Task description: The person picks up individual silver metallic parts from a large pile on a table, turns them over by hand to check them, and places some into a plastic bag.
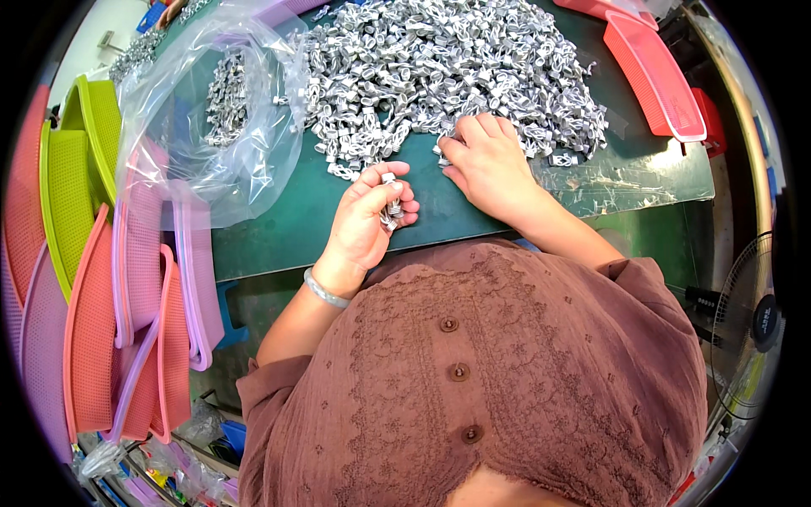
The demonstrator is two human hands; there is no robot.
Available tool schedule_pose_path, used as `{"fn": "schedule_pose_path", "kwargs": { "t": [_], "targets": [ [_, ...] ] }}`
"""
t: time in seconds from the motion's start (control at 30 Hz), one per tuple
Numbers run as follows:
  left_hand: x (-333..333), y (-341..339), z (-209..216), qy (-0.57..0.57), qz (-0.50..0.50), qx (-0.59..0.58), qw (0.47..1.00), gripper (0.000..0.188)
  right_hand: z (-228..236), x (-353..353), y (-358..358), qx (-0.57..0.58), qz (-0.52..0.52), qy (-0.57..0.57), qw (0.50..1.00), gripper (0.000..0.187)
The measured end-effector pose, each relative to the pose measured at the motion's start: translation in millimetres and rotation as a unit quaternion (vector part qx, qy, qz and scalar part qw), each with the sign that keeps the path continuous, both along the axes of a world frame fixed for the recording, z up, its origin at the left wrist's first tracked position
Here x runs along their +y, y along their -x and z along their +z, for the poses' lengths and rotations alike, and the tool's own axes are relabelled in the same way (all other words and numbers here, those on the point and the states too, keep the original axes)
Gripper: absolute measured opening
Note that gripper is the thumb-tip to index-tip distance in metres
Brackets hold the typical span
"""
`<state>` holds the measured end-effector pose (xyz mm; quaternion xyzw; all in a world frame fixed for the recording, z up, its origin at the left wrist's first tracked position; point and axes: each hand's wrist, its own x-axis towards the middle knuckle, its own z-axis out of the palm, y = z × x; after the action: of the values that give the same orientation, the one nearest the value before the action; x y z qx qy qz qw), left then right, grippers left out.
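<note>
A broad pile of small grey looped pieces [439,63], each with a stubby cap-like end, covers the far middle of the green table. My left hand [361,215], with a pale bangle on its wrist, is closed around several of these pieces [390,203]. They stick out between its thumb and fingers, just short of the pile's near edge. Against that near edge rests my right hand [488,167], its fingers curled down onto the pieces. Whatever its fingertips pinch is hidden beneath them.
A clear plastic bag [274,160] stands open left of the pile, with more grey pieces showing through it. Green baskets [68,186], pink and purple baskets [89,338] are stacked at the left. A red basket [655,80] lies at the table's right edge, near a fan [743,329].
</note>
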<state>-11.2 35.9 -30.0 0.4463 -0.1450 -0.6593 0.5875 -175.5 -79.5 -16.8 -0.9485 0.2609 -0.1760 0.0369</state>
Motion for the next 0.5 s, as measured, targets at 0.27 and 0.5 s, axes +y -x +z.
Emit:
{"fn": "schedule_pose_path", "kwargs": {
  "t": [0.27, 0.5],
  "targets": [
    [0.9, 1.4, 1.6, -0.016, 0.026, -0.022, 0.999, 0.009, -2.0, -1.4, 5.7, -0.062, 0.093, -0.064, 0.992, 0.019],
    [-1.7, 1.9, -0.8, -0.015, 0.027, -0.06, 0.998, 0.009, -5.6, 3.8, -7.8, -0.058, 0.003, -0.034, 0.998, 0.033]
  ]
}}
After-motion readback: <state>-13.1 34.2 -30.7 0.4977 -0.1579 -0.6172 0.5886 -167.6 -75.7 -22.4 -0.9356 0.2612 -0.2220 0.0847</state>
